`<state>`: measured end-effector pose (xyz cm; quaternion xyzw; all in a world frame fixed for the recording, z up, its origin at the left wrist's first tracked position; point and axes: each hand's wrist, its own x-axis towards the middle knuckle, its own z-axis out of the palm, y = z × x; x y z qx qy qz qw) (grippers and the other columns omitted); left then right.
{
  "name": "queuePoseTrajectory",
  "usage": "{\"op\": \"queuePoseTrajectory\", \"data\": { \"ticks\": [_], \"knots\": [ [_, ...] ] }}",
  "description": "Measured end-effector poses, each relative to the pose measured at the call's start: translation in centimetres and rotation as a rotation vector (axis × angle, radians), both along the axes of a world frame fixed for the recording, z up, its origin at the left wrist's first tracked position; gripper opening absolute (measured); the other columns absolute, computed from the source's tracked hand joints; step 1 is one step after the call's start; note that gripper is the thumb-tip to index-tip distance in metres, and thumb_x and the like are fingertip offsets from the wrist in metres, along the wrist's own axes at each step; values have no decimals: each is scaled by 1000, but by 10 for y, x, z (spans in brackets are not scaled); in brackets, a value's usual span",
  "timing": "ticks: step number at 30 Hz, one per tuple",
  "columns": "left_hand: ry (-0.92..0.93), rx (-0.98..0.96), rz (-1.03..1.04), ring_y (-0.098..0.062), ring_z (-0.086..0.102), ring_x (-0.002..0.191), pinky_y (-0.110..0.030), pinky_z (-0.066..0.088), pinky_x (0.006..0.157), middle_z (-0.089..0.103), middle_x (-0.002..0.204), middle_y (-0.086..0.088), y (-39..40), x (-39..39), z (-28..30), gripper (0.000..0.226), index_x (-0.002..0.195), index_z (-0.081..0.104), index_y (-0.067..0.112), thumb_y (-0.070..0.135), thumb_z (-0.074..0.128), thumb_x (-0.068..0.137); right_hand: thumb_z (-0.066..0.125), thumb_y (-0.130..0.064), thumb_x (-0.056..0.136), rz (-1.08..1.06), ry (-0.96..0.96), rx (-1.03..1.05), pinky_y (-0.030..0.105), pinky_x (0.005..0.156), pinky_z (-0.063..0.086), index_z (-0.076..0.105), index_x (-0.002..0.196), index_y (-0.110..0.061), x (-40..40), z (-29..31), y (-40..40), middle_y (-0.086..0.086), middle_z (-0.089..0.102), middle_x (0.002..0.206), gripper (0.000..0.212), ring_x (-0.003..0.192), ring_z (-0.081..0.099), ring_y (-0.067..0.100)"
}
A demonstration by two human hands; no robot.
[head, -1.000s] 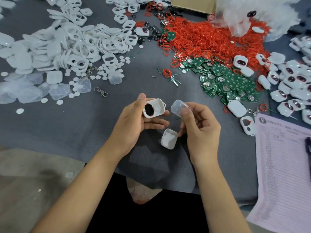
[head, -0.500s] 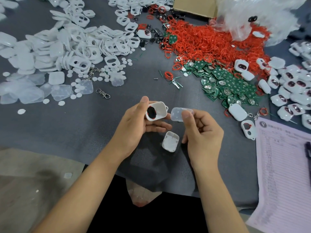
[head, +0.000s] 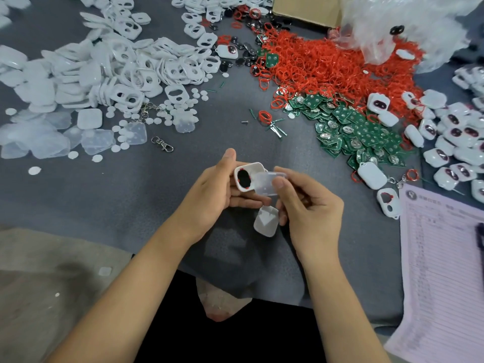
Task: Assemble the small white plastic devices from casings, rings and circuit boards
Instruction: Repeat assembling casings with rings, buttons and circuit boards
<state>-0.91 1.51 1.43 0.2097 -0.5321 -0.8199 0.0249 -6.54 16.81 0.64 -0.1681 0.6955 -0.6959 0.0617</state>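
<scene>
Casing (head: 248, 176) is held in the left hand (head: 212, 197), thumb over its far edge and fingers curled under it, with the open side turned up toward the head, probably so that the inside can be seen while the next part goes in. A clear cover (head: 267, 183) is pinched between thumb and fingers of the right hand (head: 309, 208) and is brought just beside the casing, its edge touching or overlapping the casing's right side; it seems that it is meant to be laid inside. A second white shell (head: 265, 222) is kept under the lower fingers of the right hand, likely stored there to close the device afterward; whether it rests on the tabletop (head: 104, 195) cannot be told.

The casing is small, white and rounded, with a black oval at its left end and bits of red at the rim, perhaps a ring. Both hands are kept above the near middle of the grey tabletop, well apart from the piles of red rings (head: 322, 64) and green boards (head: 358, 127)
</scene>
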Motion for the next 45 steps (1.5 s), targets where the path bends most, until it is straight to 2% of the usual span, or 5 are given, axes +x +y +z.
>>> {"op": "queuePoseTrajectory", "data": {
  "ticks": [8,20,32,39,45],
  "knots": [
    [-26,46,-176,-26,76,97,-31,62,82,76,110,-19,-3,-3,3,73,123,66,1,47,12,111,75,-9,93,-39,88,92,16,63,51,75,89,-28,2,1,-9,-13,75,79,19,65,64,1],
    [-12,16,-200,-20,76,100,-29,61,79,79,104,-11,-7,-3,-6,72,110,72,8,51,14,110,77,-16,92,6,196,217,12,63,44,76,91,-34,2,-1,-9,-19,74,80,18,66,64,2],
    [0,-6,-199,-23,76,101,-30,61,79,77,108,-20,-7,-2,-5,68,112,71,3,45,18,112,81,-23,90,-46,268,247,9,62,43,73,89,-39,5,-2,-10,-19,73,77,18,63,63,2],
    [35,-26,-231,-26,74,106,-33,60,84,76,113,-19,-9,-2,-11,62,113,74,7,44,24,109,82,-19,90,-105,464,346,31,66,50,80,94,-20,6,-5,-10,-3,64,87,5,78,64,13],
    [50,36,-198,-21,76,96,-32,62,77,78,103,-15,-9,-4,-14,48,100,79,9,36,39,94,83,-22,88,-121,421,356,41,70,56,77,99,-22,7,-6,-11,-10,70,85,12,76,67,13]
  ]
}}
